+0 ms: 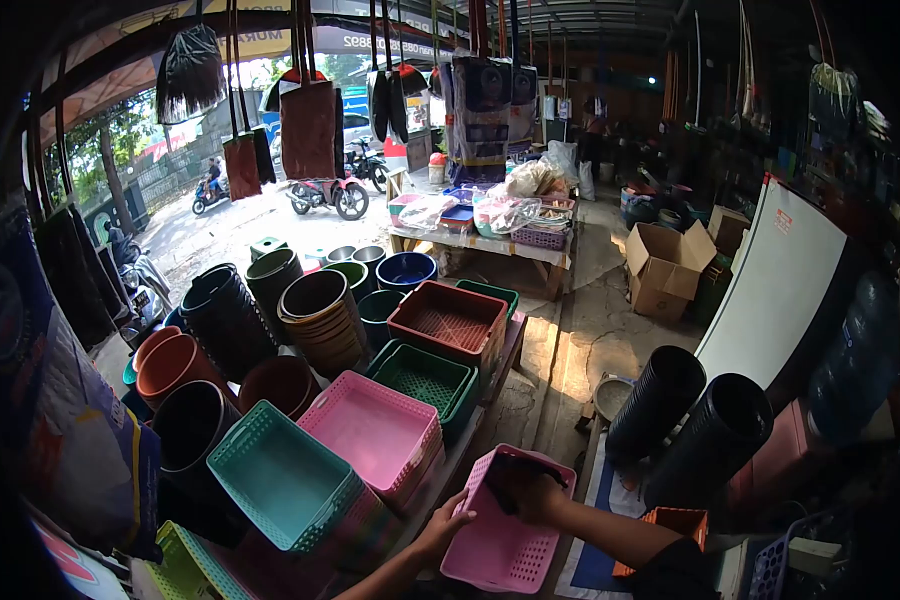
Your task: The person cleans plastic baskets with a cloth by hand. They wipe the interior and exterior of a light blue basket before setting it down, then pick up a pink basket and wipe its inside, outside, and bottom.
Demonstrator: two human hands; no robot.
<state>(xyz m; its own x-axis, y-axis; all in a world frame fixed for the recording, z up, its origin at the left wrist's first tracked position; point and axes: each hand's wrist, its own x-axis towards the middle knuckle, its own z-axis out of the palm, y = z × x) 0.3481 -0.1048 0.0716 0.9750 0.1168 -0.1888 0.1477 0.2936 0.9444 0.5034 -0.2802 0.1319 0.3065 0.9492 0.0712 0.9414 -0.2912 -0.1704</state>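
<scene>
A pink plastic basket (490, 552) with perforated walls is tilted up in front of me. My left hand (444, 526) is closed on its left rim, thumb against the side. Inside the basket, my right hand (540, 501) presses a dark cloth (508, 474) against the far wall; the fingers are partly hidden by the cloth and shadow. Left of my hands stand a stack of pink baskets (375, 425) and a stack of teal baskets (282, 470).
Green baskets (422, 380) and a red-brown basket (450, 322) stand farther back. Buckets (315, 295) crowd the left. Two tall black stacks (710, 440) rise on the right, near an orange basket (675, 522). An open cardboard box (665, 275) lies beyond, beside a white panel (775, 280).
</scene>
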